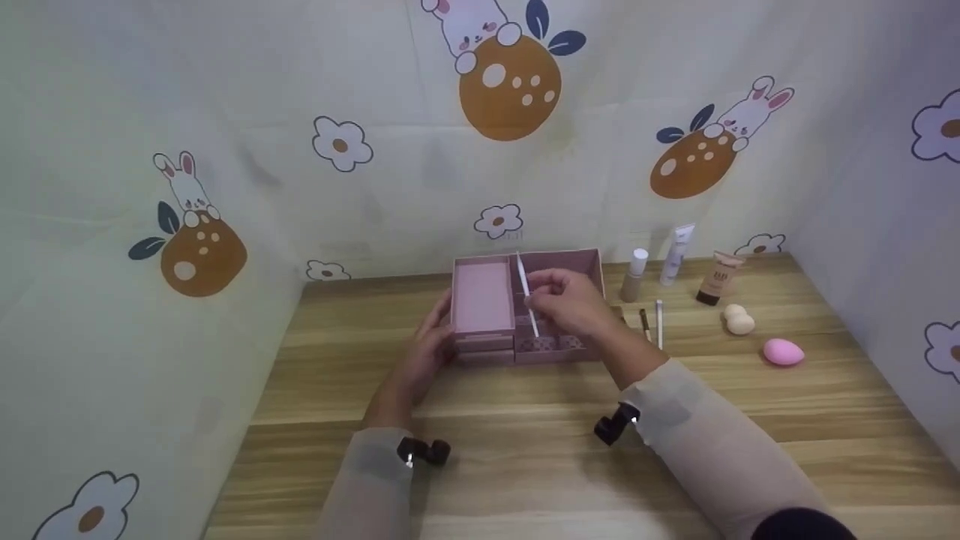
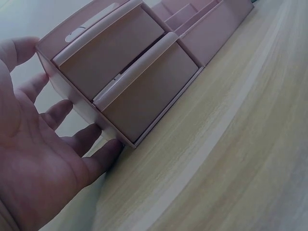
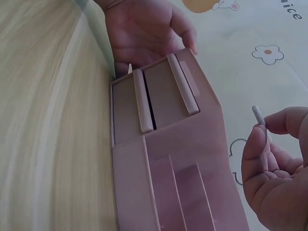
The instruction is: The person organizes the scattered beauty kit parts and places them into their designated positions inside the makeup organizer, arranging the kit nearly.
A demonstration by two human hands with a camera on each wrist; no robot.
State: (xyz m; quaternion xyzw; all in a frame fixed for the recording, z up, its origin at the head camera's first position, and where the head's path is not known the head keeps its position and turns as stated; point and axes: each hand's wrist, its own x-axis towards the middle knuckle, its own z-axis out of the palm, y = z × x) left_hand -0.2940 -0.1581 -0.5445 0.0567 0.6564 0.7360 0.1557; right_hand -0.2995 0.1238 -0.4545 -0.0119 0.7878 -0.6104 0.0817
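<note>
A pink desktop organizer (image 1: 484,296) stands on the wooden table, with a shallow top tray and two drawers on its left and divided compartments on its right. My left hand (image 1: 416,356) rests spread fingertips against its left side, beside the closed drawers (image 2: 149,94). Above the compartments, my right hand (image 1: 570,300) pinches a slim white pen-shaped stick (image 1: 523,274) between thumb and fingers. The right wrist view shows one rounded end of that stick (image 3: 258,114) above the fingertips. In the head view the right hand hides part of the compartments.
Right of the organizer stand a white-capped bottle (image 1: 635,276), a white tube (image 1: 677,255) and a beige tube (image 1: 718,277). Nearby lie a dark brush-like stick (image 1: 644,322), a white stick (image 1: 659,322), a beige sponge (image 1: 739,321) and a pink sponge (image 1: 784,352). A patterned curtain (image 1: 405,210) hangs behind.
</note>
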